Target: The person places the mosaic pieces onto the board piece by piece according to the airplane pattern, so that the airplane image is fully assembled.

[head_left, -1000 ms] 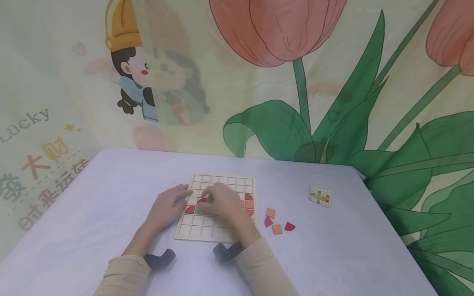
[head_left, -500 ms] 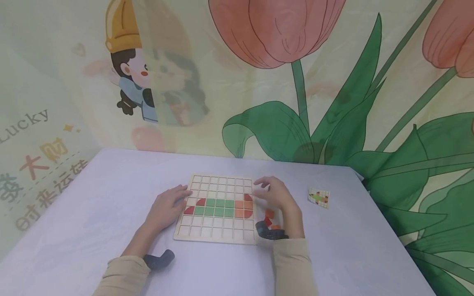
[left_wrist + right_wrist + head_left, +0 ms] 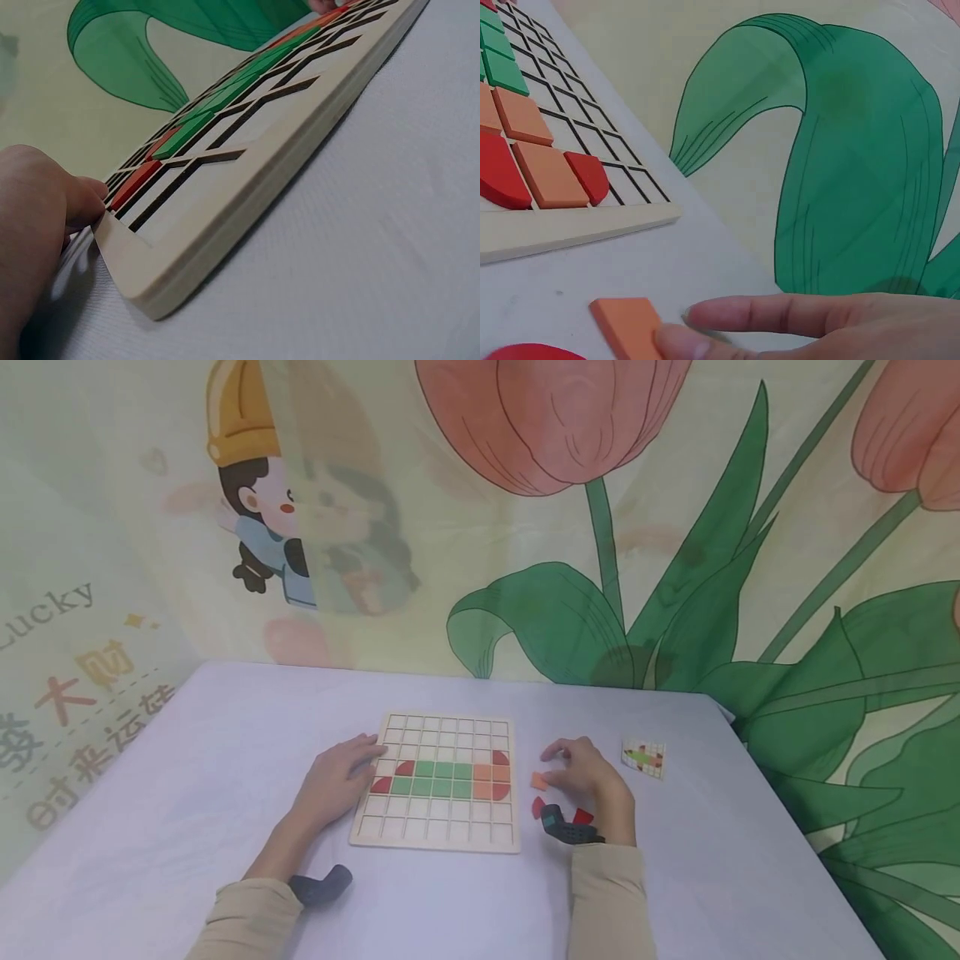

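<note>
A wooden grid board (image 3: 435, 847) lies on the table. Green square tiles (image 3: 444, 787) fill its middle cells, with orange squares at the right and red quarter-circles at both ends. My left hand (image 3: 337, 785) rests against the board's left edge, fingers mostly straight and fingertips on the rim. Off the board's right side is my right hand (image 3: 592, 772), low over the loose pieces. Its thumb touches a loose orange square tile (image 3: 626, 322), while the index finger stretches out apart from it. Two loose red quarter-circles, one a red piece (image 3: 582, 817), lie near that wrist.
A small printed card (image 3: 642, 758) with a coloured grid pattern stands to the right of my right hand. Black wrist devices (image 3: 570, 827) sit at both wrists, the right one overlapping the loose pieces. A patterned cloth (image 3: 540, 627) hangs behind the table.
My right hand has left the board's middle, uncovering the green tiles, and moved right to the loose pieces, thumb now at an orange tile. The left hand stays at the board's edge.
</note>
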`<action>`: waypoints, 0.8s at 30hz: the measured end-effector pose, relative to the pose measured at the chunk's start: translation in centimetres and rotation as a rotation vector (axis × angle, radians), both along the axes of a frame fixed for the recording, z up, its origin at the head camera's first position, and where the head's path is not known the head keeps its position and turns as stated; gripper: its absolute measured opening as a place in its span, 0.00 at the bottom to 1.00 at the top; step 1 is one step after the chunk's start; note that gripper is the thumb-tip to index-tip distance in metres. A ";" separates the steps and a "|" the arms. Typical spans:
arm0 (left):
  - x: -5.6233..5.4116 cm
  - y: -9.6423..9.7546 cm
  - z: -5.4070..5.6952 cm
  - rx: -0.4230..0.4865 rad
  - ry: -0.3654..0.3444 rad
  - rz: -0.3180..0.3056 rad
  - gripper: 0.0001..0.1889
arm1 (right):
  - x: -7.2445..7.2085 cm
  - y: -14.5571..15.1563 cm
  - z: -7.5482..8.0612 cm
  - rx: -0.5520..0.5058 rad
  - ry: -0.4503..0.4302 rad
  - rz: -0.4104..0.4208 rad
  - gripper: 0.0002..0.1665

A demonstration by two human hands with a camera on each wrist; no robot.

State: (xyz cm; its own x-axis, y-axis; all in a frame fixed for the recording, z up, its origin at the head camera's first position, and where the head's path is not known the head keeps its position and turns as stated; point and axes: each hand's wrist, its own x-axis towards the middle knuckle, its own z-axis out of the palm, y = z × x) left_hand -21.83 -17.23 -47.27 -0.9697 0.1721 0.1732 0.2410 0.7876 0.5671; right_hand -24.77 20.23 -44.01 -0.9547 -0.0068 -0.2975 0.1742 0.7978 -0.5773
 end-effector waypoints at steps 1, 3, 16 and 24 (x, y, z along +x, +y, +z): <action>0.0 0.0 0.0 0.003 0.001 -0.001 0.19 | -0.1 -0.1 -0.1 -0.010 0.008 -0.006 0.14; 0.0 0.0 0.0 0.008 0.002 -0.002 0.19 | -0.3 -0.1 -0.2 -0.025 0.016 -0.020 0.10; -0.2 -0.1 0.0 -0.011 0.025 -0.006 0.19 | -0.5 -0.2 -0.2 -0.028 0.056 0.064 0.14; -0.1 -0.1 0.0 -0.010 0.013 -0.004 0.19 | -0.7 -0.6 -0.5 -0.065 0.061 -0.010 0.15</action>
State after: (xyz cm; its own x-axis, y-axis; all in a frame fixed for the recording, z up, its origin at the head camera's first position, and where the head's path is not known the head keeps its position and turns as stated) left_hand -21.93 -17.30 -47.31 -0.9667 0.1777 0.1841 0.2515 0.7924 0.5558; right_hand -25.45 19.58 -44.51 -0.9712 -0.0142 -0.2379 0.1451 0.7568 -0.6373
